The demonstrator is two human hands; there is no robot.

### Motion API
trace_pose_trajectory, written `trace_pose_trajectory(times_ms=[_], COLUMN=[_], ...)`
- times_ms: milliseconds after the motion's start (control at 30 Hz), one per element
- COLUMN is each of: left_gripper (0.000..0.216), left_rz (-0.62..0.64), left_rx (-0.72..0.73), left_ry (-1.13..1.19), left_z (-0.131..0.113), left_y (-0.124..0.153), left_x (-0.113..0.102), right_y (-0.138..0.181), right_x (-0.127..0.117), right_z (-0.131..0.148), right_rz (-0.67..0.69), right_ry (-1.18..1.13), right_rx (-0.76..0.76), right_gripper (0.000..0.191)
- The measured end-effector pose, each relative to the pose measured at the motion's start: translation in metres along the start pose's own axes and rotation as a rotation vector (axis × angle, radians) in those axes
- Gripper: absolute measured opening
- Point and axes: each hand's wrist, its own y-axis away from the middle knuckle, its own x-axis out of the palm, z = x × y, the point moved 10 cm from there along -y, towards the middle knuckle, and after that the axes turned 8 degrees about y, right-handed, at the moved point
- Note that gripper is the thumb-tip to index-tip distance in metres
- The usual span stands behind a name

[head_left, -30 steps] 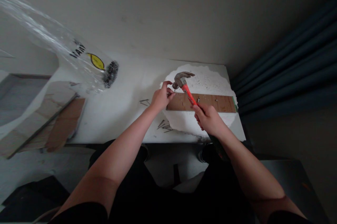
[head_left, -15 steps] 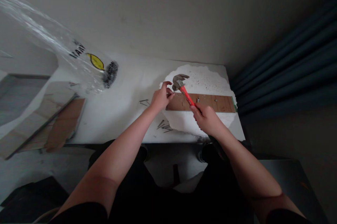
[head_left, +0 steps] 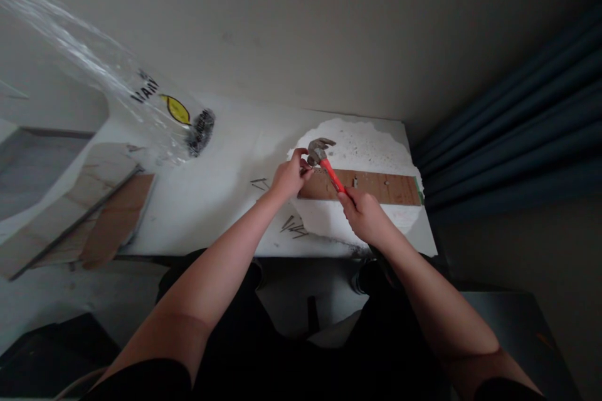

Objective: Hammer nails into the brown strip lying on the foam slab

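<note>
My left hand is at the left end of a narrow brown wooden board, its thumb and fingers pinched on a nail that is mostly hidden. My right hand is wrapped round the red handle of a claw hammer. The hammer's metal head is right beside my left fingertips, over the board's left end; I cannot tell if it touches the nail. Under the board lies a rough-edged white slab. Several loose nails lie left of the slab, near my left forearm.
At the left of the white table, a plastic-wrapped roll with a yellow print leans across. Broken board pieces rest at the left edge. A wall stands behind the table, and a dark blue curtain hangs on the right.
The hammer head has dropped slightly and shifted a little left, with my right hand following. My left hand keeps its pinch at the board's left end. The whole view has shifted slightly.
</note>
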Motion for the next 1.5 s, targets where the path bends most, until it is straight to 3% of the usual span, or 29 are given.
trace_pose_trajectory(times_ms=[1133,1333,1500], left_gripper=[0.053,0.062,0.055], left_rz=[0.026,0.056,-0.016], left_rx=[-0.007,0.028,0.037], left_ry=[-0.038,0.097,0.209], left_z=[-0.003,-0.002,0.006], left_y=[0.001,0.000,-0.004], left_x=[0.002,0.004,-0.002], right_y=[-0.001,-0.001,-0.001], right_x=[0.005,0.005,0.008], right_z=[-0.004,-0.004,-0.006], right_rz=[0.008,-0.007,0.004], right_ry=[-0.020,-0.035,-0.010], right_rx=[0.000,0.001,-0.009], right_gripper=[0.032,0.033,0.032])
